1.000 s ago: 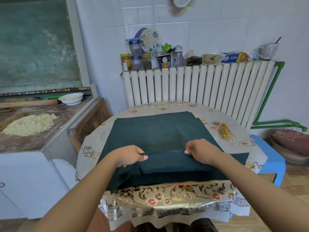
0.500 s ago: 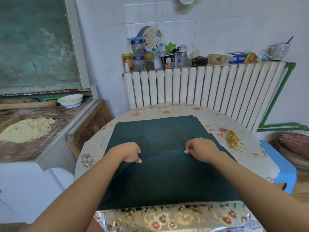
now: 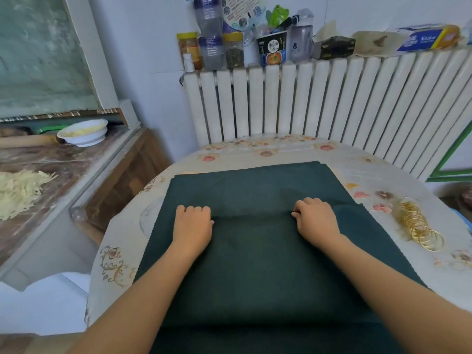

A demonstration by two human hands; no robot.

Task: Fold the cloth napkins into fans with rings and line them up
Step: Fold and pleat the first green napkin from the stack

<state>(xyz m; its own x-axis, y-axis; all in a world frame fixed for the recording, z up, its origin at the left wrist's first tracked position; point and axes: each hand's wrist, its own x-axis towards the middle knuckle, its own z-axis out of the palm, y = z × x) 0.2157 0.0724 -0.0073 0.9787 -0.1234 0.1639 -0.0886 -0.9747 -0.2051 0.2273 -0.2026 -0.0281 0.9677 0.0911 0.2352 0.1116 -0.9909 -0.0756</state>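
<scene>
Both hands sit farther up the cloth than a second ago, with the fold ridge carried away from the table's near edge toward the middle of the dark green napkin (image 3: 255, 251), and the view has tipped down and closer.

At the far left, a pile of pale noodle strands (image 3: 20, 192) lies on the worn counter, and beyond it a white bowl (image 3: 83, 132) stands next to a wooden rolling pin (image 3: 25, 141). The round table (image 3: 120, 241), covered in a floral oilcloth, fills the middle of the view, and the napkin lies spread across it, its near part draped over the front edge.

The left hand (image 3: 192, 226) rests knuckles-up on the cloth, fingers curled under and pinching the raised fold. A low crease runs across the fabric from it to the right hand (image 3: 315, 219), which pinches the same fold in the same way, thumb tip showing at the crease. The two hands are well apart, level with each other.

To the right, off the napkin, a heap of thin gold rings (image 3: 417, 224) lies on the oilcloth. Behind the table stands a white radiator (image 3: 332, 103) with jars, bottles and boxes lined along its top.
</scene>
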